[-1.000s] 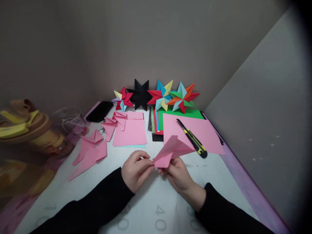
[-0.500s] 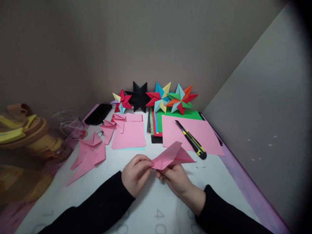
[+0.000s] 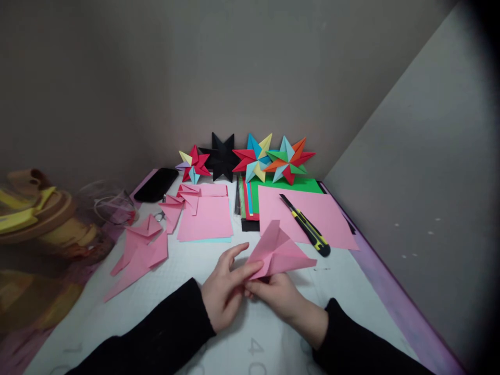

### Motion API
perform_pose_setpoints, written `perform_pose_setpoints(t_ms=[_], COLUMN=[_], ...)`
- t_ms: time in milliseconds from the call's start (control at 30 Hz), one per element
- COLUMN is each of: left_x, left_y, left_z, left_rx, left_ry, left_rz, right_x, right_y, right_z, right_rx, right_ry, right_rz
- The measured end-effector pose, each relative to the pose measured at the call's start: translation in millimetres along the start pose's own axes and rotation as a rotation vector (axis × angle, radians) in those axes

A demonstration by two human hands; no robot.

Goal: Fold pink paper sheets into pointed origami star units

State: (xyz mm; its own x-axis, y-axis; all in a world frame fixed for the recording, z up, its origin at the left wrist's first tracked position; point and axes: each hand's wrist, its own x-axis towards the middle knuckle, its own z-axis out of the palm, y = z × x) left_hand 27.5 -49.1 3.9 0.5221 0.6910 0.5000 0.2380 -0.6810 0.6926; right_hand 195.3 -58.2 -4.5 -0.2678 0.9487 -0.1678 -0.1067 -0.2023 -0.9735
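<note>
A partly folded sheet of pink origami paper (image 3: 279,252) is held between my hands above the white mat. My left hand (image 3: 226,286) has its thumb pressed on the paper's left corner, with the index finger lifted and stretched away. From below, my right hand (image 3: 279,297) grips the lower edge, its fingers partly hidden under the paper. One flap points up and another reaches out to the right. Several folded pink pieces (image 3: 142,247) lie left of my hands. Beyond them is a stack of pink squares (image 3: 207,219) with a light blue edge showing beneath.
Folded paper stars (image 3: 222,158) lean against the wall. A box cutter (image 3: 307,226) rests on a large pink sheet (image 3: 336,221), over a stack of coloured paper (image 3: 289,183). At left are a black phone (image 3: 157,185), glasses (image 3: 113,208) and a yellow-and-tan cup (image 3: 50,219).
The pink paper has turned and its folds have spread wider, with a flap now pointing up. My left thumb has moved onto its corner, and the left index finger has lifted off.
</note>
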Motion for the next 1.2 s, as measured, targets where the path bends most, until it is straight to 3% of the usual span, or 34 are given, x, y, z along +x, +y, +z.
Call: perform_pose_setpoints(t_ms=[200, 333, 433, 600, 767, 1000, 1200], left_x=[8.3, 10.2, 9.8, 10.7, 10.6, 13.8, 18.3], left_y=[-1.1, -3.7, -3.4, -1.2, -2.7, -2.6, -4.9], left_z=[-5.4, -4.0, 0.5, 2.9, -0.2, 0.8, -4.2], left_rx=[-0.085, -0.159, -0.285, -0.331, -0.306, -0.470, -0.469], left_ry=[0.166, 0.232, 0.206, 0.072, 0.098, 0.097, 0.227], left_rz=[-0.061, -0.305, -0.451, -0.507, -0.602, -0.755, -0.782], right_x=[6.7, 8.7, 8.2, 8.1, 8.2, 8.0, 8.6], right_y=[1.2, -3.3, -5.2, -5.1, -11.2, -12.3, -8.2], right_z=[-2.6, -2.2, -0.4, 0.5, 3.4, 5.1, 5.2], right_rx=[0.018, 0.038, 0.063, 0.076, -0.008, -0.112, -0.182], right_ry=[0.064, 0.072, 0.083, 0.068, 0.038, -0.002, -0.024], right_rz=[-0.079, -0.129, -0.135, -0.086, -0.035, -0.034, -0.005])
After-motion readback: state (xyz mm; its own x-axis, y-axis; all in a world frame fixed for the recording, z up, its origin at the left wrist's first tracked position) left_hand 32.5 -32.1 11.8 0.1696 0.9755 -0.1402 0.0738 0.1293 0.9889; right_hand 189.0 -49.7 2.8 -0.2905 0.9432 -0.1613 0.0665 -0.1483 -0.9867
